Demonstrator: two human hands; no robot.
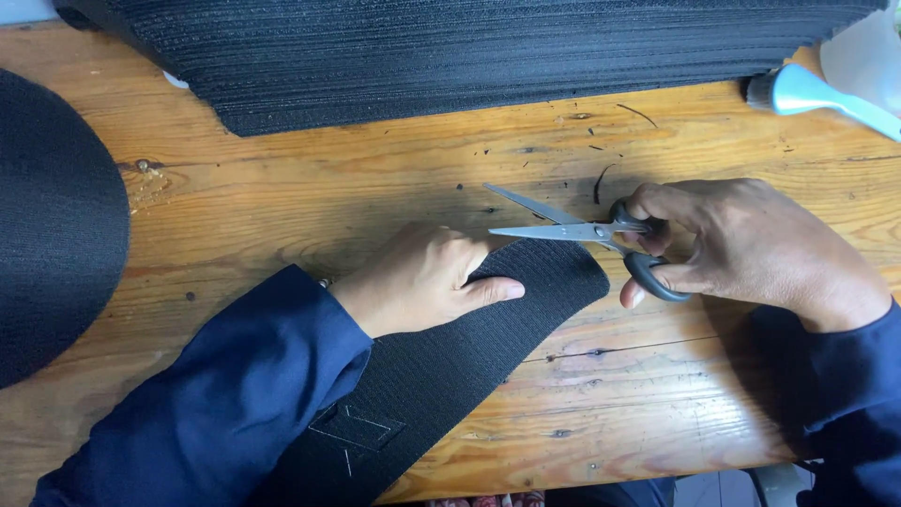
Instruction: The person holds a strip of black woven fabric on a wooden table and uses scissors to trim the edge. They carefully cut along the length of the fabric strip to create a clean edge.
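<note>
Right hand (751, 249) grips the scissors (587, 235), thumb through the upper dark loop and fingers through the lower one; the blades stand parted, tips pointing left. Left hand (422, 282) lies flat and pressing on the black strap (441, 376), fingers curled over its far edge, thumb stretched along its top face toward the rounded end; it pins the strap rather than enclosing it. Head view, the only one: the strap runs diagonally from the near table edge, bottom centre, up to the right, and its rounded end lies just below the scissor blades, near the pivot. The lower blade sits close over the strap's upper edge; whether it touches cannot be told. A stitched box-and-cross pattern shows on the strap near the left sleeve (235, 404). Both sleeves are dark blue. The work rests on a wooden table (282, 178), with loose black threads lying beyond the scissors. A stack of black webbing (469, 56) lies along the far edge, well apart from the hands. A round black piece (47, 225) sits at the left edge, partly out of view. A pale blue handle (826, 99) lies at the far right corner, beside a white object only partly seen.
</note>
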